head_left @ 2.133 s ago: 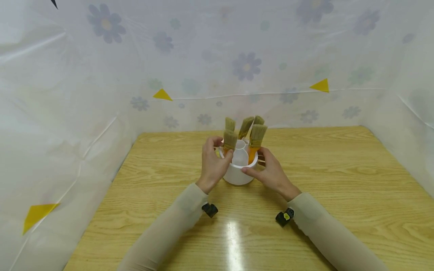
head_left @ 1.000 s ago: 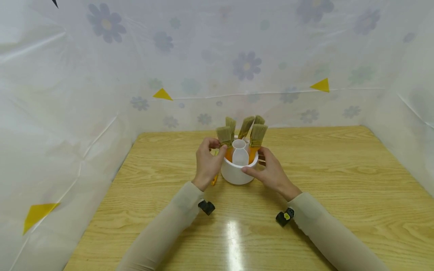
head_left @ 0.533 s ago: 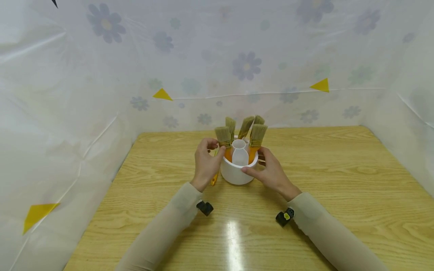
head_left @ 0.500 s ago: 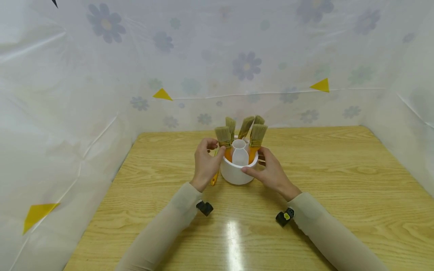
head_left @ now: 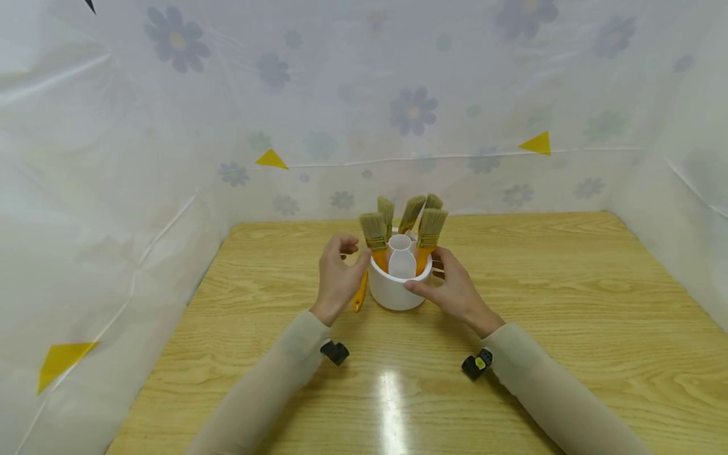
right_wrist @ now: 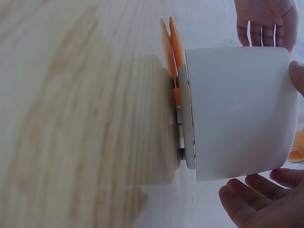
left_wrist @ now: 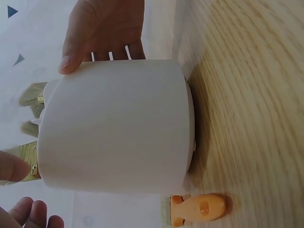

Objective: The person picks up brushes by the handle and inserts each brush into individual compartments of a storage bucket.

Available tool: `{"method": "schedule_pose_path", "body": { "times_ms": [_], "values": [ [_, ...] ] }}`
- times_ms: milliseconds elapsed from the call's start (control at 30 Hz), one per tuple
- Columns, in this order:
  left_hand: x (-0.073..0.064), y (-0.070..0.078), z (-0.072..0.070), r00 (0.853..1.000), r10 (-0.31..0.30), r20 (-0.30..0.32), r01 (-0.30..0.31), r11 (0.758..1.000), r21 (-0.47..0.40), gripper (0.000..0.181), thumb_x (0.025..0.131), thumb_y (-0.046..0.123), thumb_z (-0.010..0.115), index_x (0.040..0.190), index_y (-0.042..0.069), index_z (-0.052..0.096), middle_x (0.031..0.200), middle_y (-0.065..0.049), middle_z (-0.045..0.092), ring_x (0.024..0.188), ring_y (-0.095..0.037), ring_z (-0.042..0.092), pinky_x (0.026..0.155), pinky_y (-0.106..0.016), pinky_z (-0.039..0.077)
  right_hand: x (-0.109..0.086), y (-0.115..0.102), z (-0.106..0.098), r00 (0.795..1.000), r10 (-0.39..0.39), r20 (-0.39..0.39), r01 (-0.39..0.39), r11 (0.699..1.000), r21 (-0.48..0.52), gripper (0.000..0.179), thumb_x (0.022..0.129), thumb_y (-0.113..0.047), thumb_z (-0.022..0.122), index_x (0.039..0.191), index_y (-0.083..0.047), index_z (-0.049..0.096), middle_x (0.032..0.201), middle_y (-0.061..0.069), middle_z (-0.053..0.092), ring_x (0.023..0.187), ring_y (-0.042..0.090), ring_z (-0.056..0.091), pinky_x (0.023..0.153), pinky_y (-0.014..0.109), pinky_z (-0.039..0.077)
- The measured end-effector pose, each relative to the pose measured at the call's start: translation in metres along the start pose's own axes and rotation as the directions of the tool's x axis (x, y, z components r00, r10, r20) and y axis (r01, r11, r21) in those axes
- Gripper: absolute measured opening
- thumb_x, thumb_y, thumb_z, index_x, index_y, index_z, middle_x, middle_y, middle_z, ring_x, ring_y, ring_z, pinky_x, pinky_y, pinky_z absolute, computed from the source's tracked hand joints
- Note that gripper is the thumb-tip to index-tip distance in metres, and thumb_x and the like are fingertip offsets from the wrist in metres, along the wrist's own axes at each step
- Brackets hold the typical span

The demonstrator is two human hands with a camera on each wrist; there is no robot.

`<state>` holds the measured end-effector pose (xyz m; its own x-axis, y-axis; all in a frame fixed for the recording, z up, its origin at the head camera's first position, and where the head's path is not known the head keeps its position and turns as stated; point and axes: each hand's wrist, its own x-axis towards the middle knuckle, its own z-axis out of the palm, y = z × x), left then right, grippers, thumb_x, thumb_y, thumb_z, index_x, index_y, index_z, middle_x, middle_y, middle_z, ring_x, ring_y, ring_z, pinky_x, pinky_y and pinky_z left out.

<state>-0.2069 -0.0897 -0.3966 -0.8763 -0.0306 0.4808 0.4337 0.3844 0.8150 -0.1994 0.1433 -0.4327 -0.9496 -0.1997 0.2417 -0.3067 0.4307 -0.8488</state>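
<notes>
A round white divided holder (head_left: 396,294) stands upright on the wood-grain table (head_left: 273,291). Several paintbrushes with orange handles rise from it bristles up, among them a front-left paintbrush (head_left: 372,222) and a front-right paintbrush (head_left: 433,222). My right hand (head_left: 455,292) grips the holder's right side, thumb over the front rim and fingers against the wall. My left hand (head_left: 337,275) hovers just left of the holder, holding nothing, fingers loosely bent; its thumb (left_wrist: 14,166) is close to the front-left paintbrush, and contact is unclear. Another orange-handled paintbrush (left_wrist: 202,208) lies on the table beside the holder.
Pale plastic sheeting (head_left: 364,82) with a flower print surrounds the table at the back and sides. Yellow triangles (head_left: 272,159) mark it. Each wrist carries a small black camera (head_left: 334,352).
The front-left paintbrush has shifted left to lean at the holder's left rim. My left hand has let go of it and moved left, uncovering the loose orange handle. My right hand stays put.
</notes>
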Motion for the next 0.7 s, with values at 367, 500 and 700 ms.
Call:
{"method": "schedule_pose_path", "body": {
  "times_ms": [367,500,700],
  "values": [
    [-0.003,-0.005,-0.007,1.0,-0.009,0.005,0.009,0.999,0.033,0.024,0.089,0.019,0.067,0.107,0.005,0.058,0.097,-0.012,0.058,0.087,-0.022,0.052,0.08,-0.038,0.044,-0.001,-0.002,-0.001,1.0,0.007,-0.003,-0.007,1.0,-0.001,0.09,0.075,-0.048,0.078,0.145,-0.012,0.033,0.136,0.009,0.045,0.123,0.03,0.046,0.102,0.049,0.039],
    [-0.004,-0.009,-0.01,1.0,-0.009,0.018,0.009,1.0,0.018,0.024,0.09,0.02,0.066,0.108,0.005,0.058,0.1,-0.018,0.057,0.088,-0.023,0.052,0.082,-0.042,0.045,-0.001,-0.003,-0.001,1.0,0.008,-0.002,-0.008,1.0,-0.001,0.09,0.075,-0.048,0.077,0.145,-0.013,0.033,0.136,0.008,0.044,0.123,0.029,0.046,0.102,0.05,0.039],
    [-0.004,-0.015,-0.014,0.999,-0.022,0.039,0.021,0.999,0.033,0.025,0.09,0.019,0.065,0.109,0.005,0.058,0.101,-0.019,0.056,0.09,-0.024,0.052,0.083,-0.048,0.045,-0.001,-0.003,-0.001,1.0,0.011,0.001,-0.011,1.0,0.004,0.09,0.075,-0.049,0.077,0.145,-0.013,0.033,0.137,0.008,0.044,0.124,0.029,0.046,0.102,0.05,0.039]
  ]
}}
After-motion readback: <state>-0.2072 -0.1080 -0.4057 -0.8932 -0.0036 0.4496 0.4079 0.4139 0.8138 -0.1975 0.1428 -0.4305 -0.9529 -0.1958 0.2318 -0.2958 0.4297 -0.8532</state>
